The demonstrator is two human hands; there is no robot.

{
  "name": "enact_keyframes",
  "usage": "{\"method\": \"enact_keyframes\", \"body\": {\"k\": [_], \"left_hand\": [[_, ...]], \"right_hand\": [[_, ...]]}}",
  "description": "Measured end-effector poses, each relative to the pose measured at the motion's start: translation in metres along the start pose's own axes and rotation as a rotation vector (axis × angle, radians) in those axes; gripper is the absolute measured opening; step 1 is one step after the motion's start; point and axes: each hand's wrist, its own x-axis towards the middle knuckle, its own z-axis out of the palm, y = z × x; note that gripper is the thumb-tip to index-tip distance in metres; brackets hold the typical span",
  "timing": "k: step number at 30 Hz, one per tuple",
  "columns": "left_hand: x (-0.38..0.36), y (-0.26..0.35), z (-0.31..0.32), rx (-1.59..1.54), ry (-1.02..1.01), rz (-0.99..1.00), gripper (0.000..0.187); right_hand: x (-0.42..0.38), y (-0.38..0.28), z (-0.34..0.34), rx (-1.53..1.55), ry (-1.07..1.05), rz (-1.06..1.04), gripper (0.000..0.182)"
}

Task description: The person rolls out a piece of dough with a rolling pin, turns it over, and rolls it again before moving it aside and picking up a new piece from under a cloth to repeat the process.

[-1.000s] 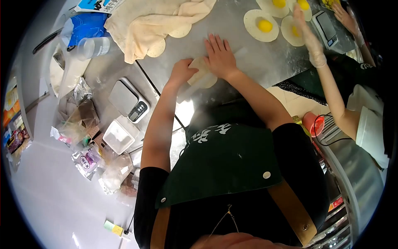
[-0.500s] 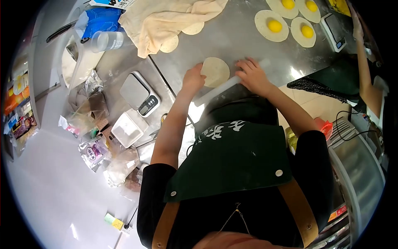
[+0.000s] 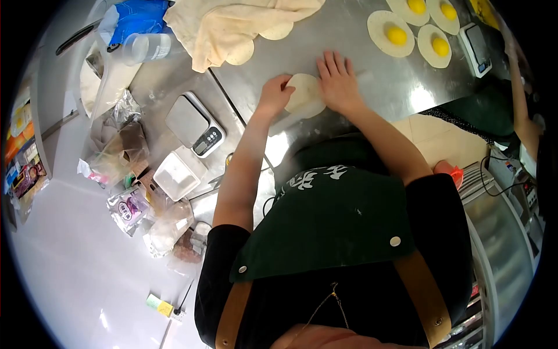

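Observation:
A round, flat dough disc [image 3: 306,97] lies on the steel table between my hands. My left hand [image 3: 275,95] has its thumb and fingers closed on the disc's left edge. My right hand [image 3: 339,86] lies palm down at the disc's right side, fingers stretched forward. A pale rolling pin [image 3: 281,124], smeared by motion, crosses the near part of the disc; its right end is hidden around my right hand. Further off at the right, several dough discs [image 3: 378,36] each carry a yellow ball [image 3: 397,36].
A cream cloth [image 3: 218,38] partly covers more dough discs [image 3: 241,53]. To the left are a kitchen scale [image 3: 189,119], a white tub [image 3: 176,175] and a clear plastic cup [image 3: 145,47]. Another scale [image 3: 476,46] stands at the right, near another person's arm [image 3: 521,104].
My right hand has gone from curled fingers to stretched ones and shifted forward and left. The rolling pin has moved onto the dough disc. My left hand stays at the disc's edge.

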Motion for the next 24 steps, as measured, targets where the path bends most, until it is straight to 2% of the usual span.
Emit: {"method": "enact_keyframes", "body": {"k": [2,5,8,11,14,17,20,23,24], "left_hand": [[0.01,0.004,-0.006,0.025,-0.071,-0.035,0.034],[0.011,0.035,-0.01,0.309,-0.123,-0.043,0.032],[0.005,0.047,-0.001,0.532,-0.068,0.032,0.022],[-0.017,0.056,0.012,0.694,0.077,0.19,0.019],[-0.036,0.076,0.006,0.47,-0.002,0.235,0.024],[-0.026,0.069,-0.01,0.398,-0.016,0.062,0.031],[-0.014,0.033,-0.005,0.541,-0.087,-0.036,0.036],[-0.02,0.037,-0.007,0.468,-0.078,0.022,0.029],[-0.019,0.036,-0.009,0.477,-0.086,0.024,0.03]], "right_hand": [[0.036,-0.009,0.001,-0.014,0.043,0.052,0.053],[0.024,-0.005,0.002,0.065,0.112,0.021,0.055],[-0.035,0.014,0.001,0.167,0.052,-0.116,0.051],[-0.068,0.032,-0.019,0.26,-0.033,-0.255,0.043],[-0.075,0.054,-0.031,0.235,-0.134,-0.349,0.039],[-0.066,0.058,-0.053,0.247,-0.136,-0.303,0.034],[-0.041,0.051,-0.05,0.249,-0.117,-0.308,0.032],[-0.024,0.044,-0.037,0.279,-0.116,-0.339,0.033],[-0.018,0.036,-0.032,0.215,-0.048,-0.266,0.034]]}}
